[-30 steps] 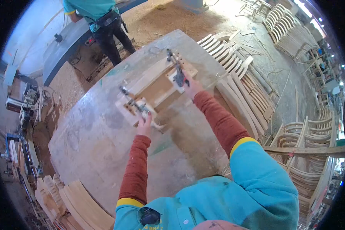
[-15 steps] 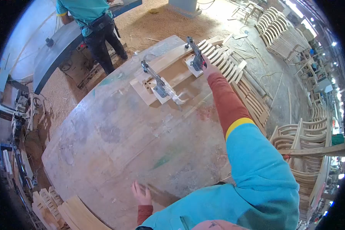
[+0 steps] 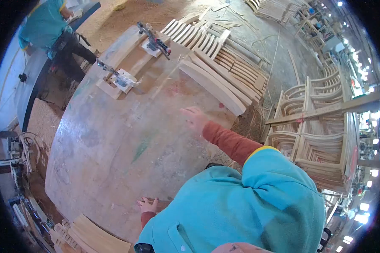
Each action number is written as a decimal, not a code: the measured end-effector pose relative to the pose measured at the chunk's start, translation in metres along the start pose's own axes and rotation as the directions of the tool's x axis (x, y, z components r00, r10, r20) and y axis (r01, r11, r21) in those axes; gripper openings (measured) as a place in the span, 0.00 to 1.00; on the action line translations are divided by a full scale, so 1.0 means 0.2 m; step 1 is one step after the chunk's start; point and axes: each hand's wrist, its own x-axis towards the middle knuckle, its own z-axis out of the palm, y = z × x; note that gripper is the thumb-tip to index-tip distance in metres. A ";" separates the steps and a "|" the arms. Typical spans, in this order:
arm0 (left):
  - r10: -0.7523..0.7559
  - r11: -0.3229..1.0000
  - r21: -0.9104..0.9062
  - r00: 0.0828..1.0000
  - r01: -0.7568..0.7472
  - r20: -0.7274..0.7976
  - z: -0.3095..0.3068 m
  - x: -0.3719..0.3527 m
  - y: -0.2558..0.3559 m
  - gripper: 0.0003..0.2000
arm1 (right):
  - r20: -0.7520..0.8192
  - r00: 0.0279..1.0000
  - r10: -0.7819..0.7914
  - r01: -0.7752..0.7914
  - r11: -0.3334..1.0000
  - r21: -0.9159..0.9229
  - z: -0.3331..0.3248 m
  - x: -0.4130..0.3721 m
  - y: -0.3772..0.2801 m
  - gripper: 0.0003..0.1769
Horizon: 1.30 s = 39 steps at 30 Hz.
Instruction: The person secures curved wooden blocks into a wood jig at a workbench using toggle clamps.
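My right hand (image 3: 194, 118) hangs over the right-middle of the worn table (image 3: 101, 143), its fingers stretched out and nothing in them. Near the table's front edge, my left hand (image 3: 147, 205) has its fingers apart and is empty. Toward the far end lies a wooden jig (image 3: 124, 55) carrying two metal toggle clamps on white blocks. The farther clamp (image 3: 153, 40) has a red-tipped handle; the nearer clamp (image 3: 116, 76) has pale wrapping at its end. Closest to my right hand are long curved wooden pieces (image 3: 215, 86) along the table's right edge.
Slatted stacks of curved wood (image 3: 194, 36) stand beyond the right edge. Farther right is a rack of bent frames (image 3: 312, 126) with a bar across it. More boards (image 3: 95, 234) lie at the front left. A co-worker (image 3: 50, 29) stands by a dark curved bench at the far left.
My right hand has let go of the farther clamp and drawn back toward me over the table. My view has swung right. My left hand stays near the front edge.
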 end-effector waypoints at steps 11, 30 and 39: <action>0.076 0.992 0.098 0.993 -0.084 0.090 0.00 0.22 -0.06 0.50 | -0.315 0.838 0.446 -0.544 0.731 -0.412 -0.66 -0.08 0.56 0.28; -0.022 0.996 0.080 0.980 0.038 -0.200 0.12 0.07 0.01 0.53 | -0.318 0.797 0.514 -0.604 0.660 -0.446 -0.38 -0.07 0.59 0.21; -0.017 0.994 0.099 0.983 0.036 -0.182 0.10 0.02 0.03 0.53 | -0.253 0.878 0.406 -0.471 0.828 -0.306 -0.22 -0.25 0.36 0.42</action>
